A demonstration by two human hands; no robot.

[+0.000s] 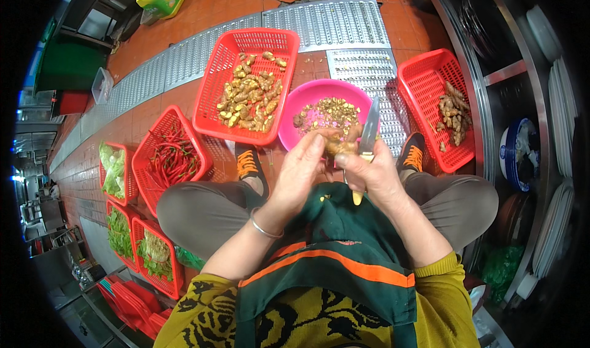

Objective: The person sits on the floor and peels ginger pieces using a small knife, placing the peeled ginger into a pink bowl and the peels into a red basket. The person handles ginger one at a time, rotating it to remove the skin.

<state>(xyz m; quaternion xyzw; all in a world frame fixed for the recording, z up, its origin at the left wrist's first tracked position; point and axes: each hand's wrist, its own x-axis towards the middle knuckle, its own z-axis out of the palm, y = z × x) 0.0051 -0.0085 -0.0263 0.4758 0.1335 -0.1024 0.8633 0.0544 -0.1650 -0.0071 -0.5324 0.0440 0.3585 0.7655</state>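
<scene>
My left hand (295, 175) grips a knobbly piece of ginger root (340, 148) above a pink plastic basin (298, 103). A knife (370, 124) with a yellowish handle is in my right hand (379, 175), its blade pointing away from me. The right thumb rests against the ginger. Peel scraps and bits of ginger (332, 106) lie in the basin. Beyond it to the left, a red plastic basket (214, 71) holds ginger pieces (251, 96) with pale cut patches. Browner, unpeeled-looking ginger (455, 113) fills part of another red basket (417, 89) on the right.
Red chillies (171, 159), a leafy vegetable (113, 170) and greens (120, 230) sit in red baskets at left. A perforated metal drain cover (322, 23) crosses the tiled floor (212, 2). Steel shelving (484, 94) with stacked plates (560, 117) borders the right side.
</scene>
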